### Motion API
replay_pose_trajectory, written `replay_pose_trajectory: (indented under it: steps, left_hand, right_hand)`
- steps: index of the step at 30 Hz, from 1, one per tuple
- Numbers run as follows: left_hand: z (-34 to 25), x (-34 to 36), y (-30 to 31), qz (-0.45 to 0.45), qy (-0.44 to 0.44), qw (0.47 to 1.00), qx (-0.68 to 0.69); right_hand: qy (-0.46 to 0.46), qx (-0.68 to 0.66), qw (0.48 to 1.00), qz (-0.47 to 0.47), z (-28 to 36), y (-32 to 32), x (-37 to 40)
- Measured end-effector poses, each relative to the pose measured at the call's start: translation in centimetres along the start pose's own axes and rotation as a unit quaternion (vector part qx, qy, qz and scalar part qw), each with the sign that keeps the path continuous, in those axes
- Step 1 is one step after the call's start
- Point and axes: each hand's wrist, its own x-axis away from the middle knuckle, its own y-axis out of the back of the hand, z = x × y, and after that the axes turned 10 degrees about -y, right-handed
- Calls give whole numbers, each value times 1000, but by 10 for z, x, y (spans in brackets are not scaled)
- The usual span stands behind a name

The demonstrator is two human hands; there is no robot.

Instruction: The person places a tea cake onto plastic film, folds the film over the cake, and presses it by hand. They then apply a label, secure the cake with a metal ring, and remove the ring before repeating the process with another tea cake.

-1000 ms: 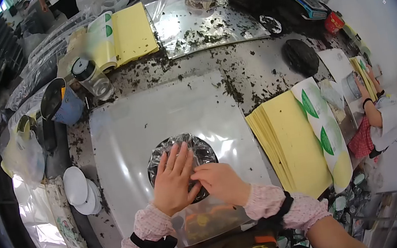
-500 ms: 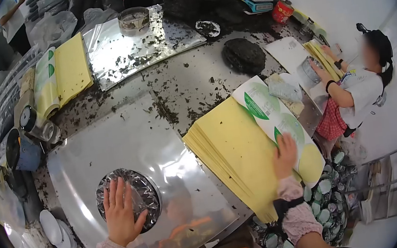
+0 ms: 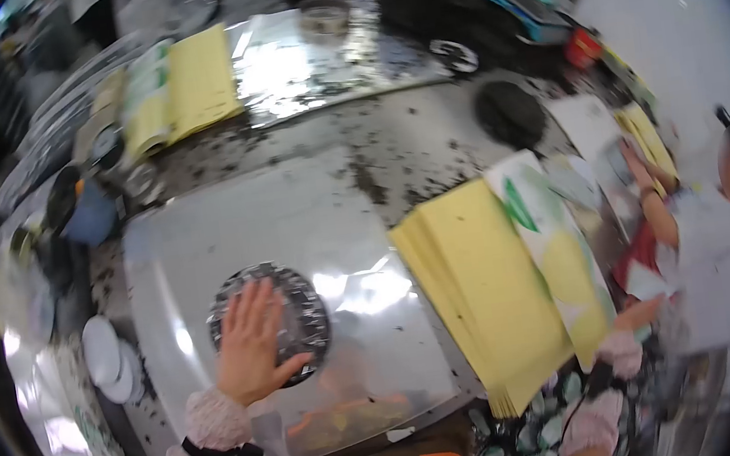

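Observation:
My left hand lies flat with its fingers spread on a round, dark, film-wrapped disc. The disc rests on a shiny metal sheet at the left middle of the table. My right hand is stretched out at the right, beyond the lower end of the green-and-white printed paper. It is slightly blurred, and its fingers point to the right. Between my hands lies a fanned stack of yellow paper.
A dark round cake sits at the back right. A co-worker's hands are at the far right. Many wrapped round pieces lie below the papers. White discs and a blue cup stand at the left.
My right hand has moved right, off the printed paper. My left hand stays on the disc. The view has shifted, and the table scene appears further right and higher.

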Motion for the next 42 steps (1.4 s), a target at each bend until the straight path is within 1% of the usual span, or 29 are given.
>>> replay_pose_trajectory:
  steps: [1, 3, 5, 6, 7, 9, 10, 11, 12, 14, 15, 16, 17, 18, 20, 21, 22, 23, 25, 26, 27, 28, 29, 30, 33, 34, 38, 41, 42]
  left_hand:
    - [0, 0, -1, 4, 2, 1000, 1]
    - [1, 6, -4, 0, 6, 1000, -14]
    - [-4, 7, -5, -10, 5, 998, -63]
    - [-7, 8, -6, -45, 21, 996, -68]
    - [-2, 10, -8, -50, 12, 999, 5]
    - [15, 16, -23, -57, -6, 987, 153]
    - [16, 23, -35, -76, 32, 932, 353]
    - [13, 25, -38, -110, 74, 835, 533]
    - [12, 28, -38, -91, 68, 887, 448]
    - [11, 27, -35, -69, 43, 941, 328]
    - [13, 25, -35, -71, 26, 953, 294]
    - [14, 22, -36, -73, 10, 963, 260]
    - [13, 21, -36, -105, 45, 899, 422]
    - [9, 21, -36, -128, 77, 806, 572]
    - [6, 20, -28, -177, 62, 800, 569]
    - [9, 16, -15, -205, 14, 887, 413]
    - [13, 20, -2, -233, 18, 895, 380]
    - [17, 23, 11, -261, 24, 901, 346]
    - [31, 39, 30, -313, 141, 770, 539]
    - [33, 34, 28, -258, 69, 855, 444]
    - [31, 25, 25, -199, -2, 918, 342]
    - [28, 13, 22, -140, -73, 960, 232]
    - [25, 3, 17, -79, -143, 979, 118]
    - [25, -6, 4, -19, -150, 985, 77]
    - [30, -16, -8, 3, -132, 986, 105]
    - [31, -17, -10, 17, -127, 988, 85]
    - [30, -14, -14, 5, -121, 989, 90]
    - [30, -15, -12, -7, -119, 987, 107]
    - [30, -12, -5, -50, -125, 980, 147]
  right_hand:
    - [82, -40, 996, 14, 37, 1, 26]
    - [224, -138, 952, 160, 117, -9, 96]
    - [366, -217, 837, 343, 188, -25, 170]
    - [418, -244, 778, 401, 215, -36, 202]
    - [454, -261, 736, 429, 235, -48, 228]
    - [479, -239, 704, 466, 264, -66, 253]
    - [485, -216, 693, 488, 273, -67, 256]
    - [491, -192, 680, 509, 281, -68, 258]
    - [496, -166, 668, 530, 286, -68, 261]
    - [485, -93, 683, 538, 285, -57, 259]
    - [482, -59, 687, 540, 288, -56, 258]
    - [461, -109, 679, 561, 295, -58, 259]
    - [433, -155, 671, 581, 301, -60, 259]
    - [399, -200, 664, 600, 305, -61, 260]
    - [321, -275, 636, 646, 308, -97, 275]
    - [284, -314, 617, 663, 312, -112, 281]
    - [297, -310, 622, 654, 314, -113, 284]
    - [361, -276, 628, 631, 315, -112, 285]
    - [481, -201, 627, 579, 318, -104, 286]
    - [546, -154, 632, 529, 327, -98, 289]
    - [565, -117, 635, 513, 333, -96, 292]
    - [569, -99, 633, 516, 336, -96, 295]
    - [564, -81, 633, 524, 336, -96, 298]
    - [561, -74, 631, 531, 334, -98, 300]
    - [545, -63, 627, 553, 328, -108, 300]
    - [539, -61, 625, 561, 325, -111, 301]
    - [521, -65, 641, 560, 311, -123, 311]
    - [500, -108, 642, 572, 305, -123, 309]
    - [488, -132, 639, 579, 303, -122, 308]
